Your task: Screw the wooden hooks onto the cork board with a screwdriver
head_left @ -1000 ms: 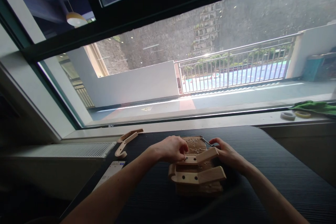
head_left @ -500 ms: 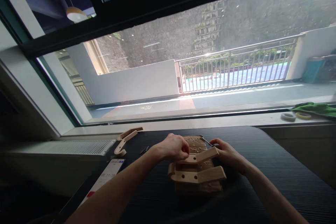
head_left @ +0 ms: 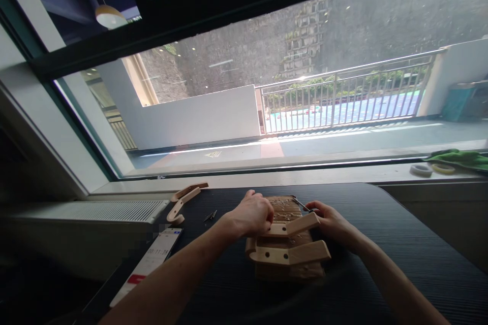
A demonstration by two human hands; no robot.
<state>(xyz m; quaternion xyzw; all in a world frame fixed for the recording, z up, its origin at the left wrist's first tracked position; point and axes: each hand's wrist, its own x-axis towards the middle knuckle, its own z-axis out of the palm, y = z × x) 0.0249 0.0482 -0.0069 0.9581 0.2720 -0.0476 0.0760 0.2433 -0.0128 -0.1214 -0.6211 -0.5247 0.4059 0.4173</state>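
Two pale wooden hooks, a nearer one (head_left: 276, 256) and a farther one (head_left: 299, 224), lie side by side across a piece of corrugated cardboard (head_left: 284, 208) with a pitted top. Dark screw holes show in both. My left hand (head_left: 253, 215) is closed over the left part of the farther hook, fingertips curled down near its hole; whatever they pinch is hidden. At the right, my right hand (head_left: 331, 221) grips what looks like a thin screwdriver (head_left: 303, 204), its metal shaft pointing up-left over the cardboard's far corner. Its handle is hidden in the fingers.
Two more wooden hooks (head_left: 183, 205) lie at the table's far left, with several screws (head_left: 210, 216) near them. A phone (head_left: 152, 259) showing a timer rests by the left edge. Tape rolls (head_left: 421, 170) and a green cloth (head_left: 457, 158) sit on the windowsill.
Almost nothing differs. My left hand has shifted very slightly left on the farther hook. My right hand keeps its hold on the screwdriver.
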